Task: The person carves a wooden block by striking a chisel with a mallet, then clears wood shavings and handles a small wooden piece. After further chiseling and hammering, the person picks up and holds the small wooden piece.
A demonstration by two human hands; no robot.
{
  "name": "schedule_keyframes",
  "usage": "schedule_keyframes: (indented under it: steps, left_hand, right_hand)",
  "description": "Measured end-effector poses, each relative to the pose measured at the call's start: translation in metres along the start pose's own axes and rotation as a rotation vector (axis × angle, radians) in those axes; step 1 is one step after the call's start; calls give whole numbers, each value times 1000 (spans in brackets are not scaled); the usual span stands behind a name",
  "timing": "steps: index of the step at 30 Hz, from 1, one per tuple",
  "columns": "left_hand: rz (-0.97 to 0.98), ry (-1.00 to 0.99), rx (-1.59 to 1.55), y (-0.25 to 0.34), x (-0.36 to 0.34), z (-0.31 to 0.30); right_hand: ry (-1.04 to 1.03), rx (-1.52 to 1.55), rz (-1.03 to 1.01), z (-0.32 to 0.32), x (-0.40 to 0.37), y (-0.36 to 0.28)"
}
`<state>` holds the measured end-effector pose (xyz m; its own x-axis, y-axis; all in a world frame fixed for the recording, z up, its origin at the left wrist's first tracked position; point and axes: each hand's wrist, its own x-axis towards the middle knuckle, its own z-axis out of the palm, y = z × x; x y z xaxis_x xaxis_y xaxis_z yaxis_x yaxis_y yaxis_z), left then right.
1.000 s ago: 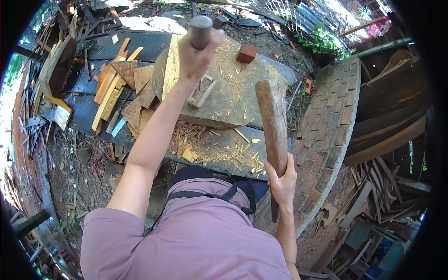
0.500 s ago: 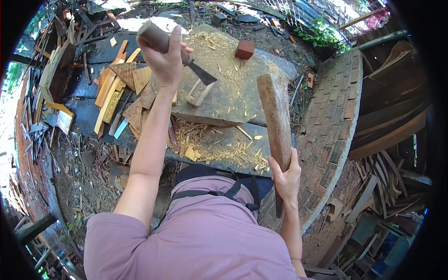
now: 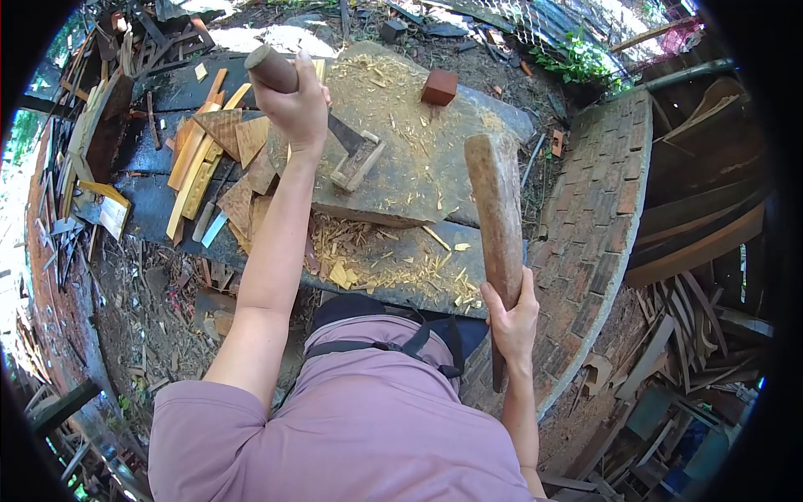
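Note:
My left hand (image 3: 294,109) is closed around the wooden handle of a chisel (image 3: 345,134). The chisel's flat metal blade slants down to the right, its edge at the hollow of a small carved wood block (image 3: 360,163). That block lies on a large wooden work surface (image 3: 410,180) strewn with shavings. At the right, my right hand (image 3: 512,314) grips the narrow lower part of a thick wooden mallet (image 3: 495,201), whose broad end points away from me, above the right side of the work surface.
A reddish-brown block (image 3: 439,87) sits at the back of the work surface. Wood offcuts (image 3: 201,167) and a second handled tool (image 3: 203,222) lie at the left. A curved brick ledge (image 3: 594,209) runs along the right, with scrap wood beyond it.
The chisel has shifted slightly left and its blade is turned differently on the carved block. The mallet has barely moved.

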<state>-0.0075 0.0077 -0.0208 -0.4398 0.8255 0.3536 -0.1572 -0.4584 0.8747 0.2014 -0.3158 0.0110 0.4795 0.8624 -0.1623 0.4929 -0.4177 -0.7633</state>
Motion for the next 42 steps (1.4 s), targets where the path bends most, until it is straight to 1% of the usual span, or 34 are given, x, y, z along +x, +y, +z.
schedule_keyframes:
  steps: [2,4,5,7,8,9,11,13,15,17,18,19,20,21,22,23,25,26,27,29,31,33,34,35,37,38,39,41,42]
  left_hand:
    - [4,-2,23,0,0,4]
    - [56,-54,40,-2,1,6]
    - [58,-48,46,-5,3,6]
    - [98,-153,58,-9,4,6]
    - [46,-169,73,-10,1,4]
    - [52,-165,75,-13,0,4]
    - [179,-128,173,-25,-5,3]
    - [150,-127,165,-19,-13,4]
    - [167,-110,197,-15,-18,6]
    - [169,-126,175,-11,-21,10]
    - [241,-124,227,-1,-22,13]
    - [311,-121,278,4,-23,16]
    - [310,-127,269,3,-23,18]
    - [381,-141,271,0,-21,21]
    - [454,-154,274,-1,-20,22]
    - [459,-163,265,-1,-19,22]
    - [433,-163,246,2,-16,28]
    - [367,-168,269,1,-18,27]
    - [330,-190,293,5,-20,27]
    - [353,-220,331,4,-24,32]
    - [403,-256,351,-2,-31,35]
    - [359,-338,334,-3,-38,41]
    - [410,-320,336,-5,-36,44]
    - [407,-319,329,-9,-33,46]
    - [255,-317,340,-1,-32,39]
    - [320,-304,386,-2,-30,36]
    - [324,-310,389,-7,-30,35]
    - [483,-305,288,-14,-30,38]
    - [407,-346,320,-7,-32,34]
  right_hand:
    - [-33,1,83,-1,1,-6]
    - [-46,17,86,0,3,-6]
    - [-55,35,86,1,5,-7]
    - [-91,41,101,3,12,-13]
    - [-117,46,120,3,17,-18]
    - [-120,48,115,3,22,-27]
    - [-147,162,44,3,38,-54]
    - [-91,169,-242,0,59,-73]
    - [-17,266,-364,-4,69,-115]
    - [35,300,-552,-8,76,-150]
    - [42,299,-551,-6,81,-162]
    - [45,179,-643,-4,84,-171]
    - [49,55,-731,-2,87,-177]
    - [-87,-35,-618,0,91,-180]
    - [-142,-200,-612,3,101,-175]
    - [-194,-363,-598,5,108,-171]
    - [-161,-309,-617,-5,105,-180]
    - [-158,-249,-628,-8,103,-186]
    - [-143,-40,-642,-7,100,-192]
    - [-38,106,-717,-6,97,-197]
    - [-4,52,-707,0,106,-186]
    - [-105,-407,-525,-2,114,-180]
    - [-80,-356,-586,-7,115,-179]
    - [-77,-363,-585,-11,114,-180]
    - [-113,54,-528,-12,100,-186]
    - [-21,141,-620,-5,99,-183]
    - [-19,148,-618,2,103,-175]
    - [-61,-259,-563,10,109,-161]
    - [-166,-195,-449,5,108,-165]
